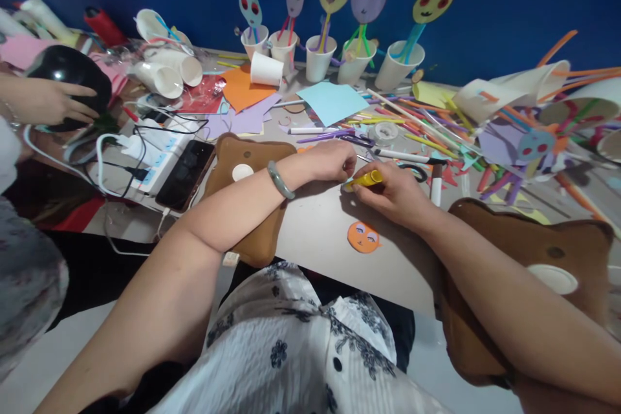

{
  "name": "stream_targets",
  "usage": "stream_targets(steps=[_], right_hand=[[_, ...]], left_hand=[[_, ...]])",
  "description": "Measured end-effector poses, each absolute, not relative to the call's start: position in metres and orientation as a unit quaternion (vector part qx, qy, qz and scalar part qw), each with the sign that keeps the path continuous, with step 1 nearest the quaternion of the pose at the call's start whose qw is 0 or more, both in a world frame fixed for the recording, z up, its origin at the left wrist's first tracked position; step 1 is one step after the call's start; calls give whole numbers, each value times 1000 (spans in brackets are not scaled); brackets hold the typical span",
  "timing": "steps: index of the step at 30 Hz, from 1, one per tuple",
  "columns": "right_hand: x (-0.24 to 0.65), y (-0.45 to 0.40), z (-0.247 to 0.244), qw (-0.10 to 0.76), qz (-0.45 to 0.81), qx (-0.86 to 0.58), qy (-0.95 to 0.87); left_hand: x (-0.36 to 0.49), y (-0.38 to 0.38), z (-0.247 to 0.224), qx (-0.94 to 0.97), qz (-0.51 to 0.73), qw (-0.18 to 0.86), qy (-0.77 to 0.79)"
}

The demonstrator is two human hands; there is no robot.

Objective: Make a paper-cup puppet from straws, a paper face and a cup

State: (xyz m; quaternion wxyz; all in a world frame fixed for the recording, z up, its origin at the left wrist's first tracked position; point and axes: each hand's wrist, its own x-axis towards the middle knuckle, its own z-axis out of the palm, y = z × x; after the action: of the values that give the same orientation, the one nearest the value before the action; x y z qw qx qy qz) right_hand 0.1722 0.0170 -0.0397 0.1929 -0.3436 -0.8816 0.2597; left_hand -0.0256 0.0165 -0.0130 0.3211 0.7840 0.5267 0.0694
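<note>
My right hand (395, 194) is closed around a short yellow tube-like object (366, 179), its round end facing up and right. Just left of it, my left hand (337, 160), with a grey-green bangle (280, 180) on the wrist, has its fingers curled down; whatever is between the fingertips is too small to tell. Below my hands, an orange round paper face (363, 237) with drawn eyes and mouth lies on the table (315, 239). Scissors (359, 140) and a white marker (410, 156) lie beyond my hands.
Brown cushions (242, 207) flank my arms. Paper cups (320, 61) with paper puppets line the back. Coloured sticks and paper (334, 102) lie in front of them. At left are a power strip (167, 158), a phone (185, 174) and another person's hand (55, 100) on a black object.
</note>
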Motion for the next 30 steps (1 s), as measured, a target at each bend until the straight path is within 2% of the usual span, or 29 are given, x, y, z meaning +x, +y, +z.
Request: stream_targets(steps=[5, 10, 26, 30], right_hand=[[176, 17, -37, 252, 262, -349, -864], [177, 18, -37, 266, 228, -318, -881], [172, 19, -42, 167, 174, -283, -928], [175, 19, -43, 181, 163, -256, -935]], left_hand=[[-26, 14, -10, 784, 73, 321, 526], [-26, 13, -9, 786, 68, 315, 528], [-24, 15, -16, 795, 82, 283, 530], [-23, 12, -11, 789, 64, 273, 546]])
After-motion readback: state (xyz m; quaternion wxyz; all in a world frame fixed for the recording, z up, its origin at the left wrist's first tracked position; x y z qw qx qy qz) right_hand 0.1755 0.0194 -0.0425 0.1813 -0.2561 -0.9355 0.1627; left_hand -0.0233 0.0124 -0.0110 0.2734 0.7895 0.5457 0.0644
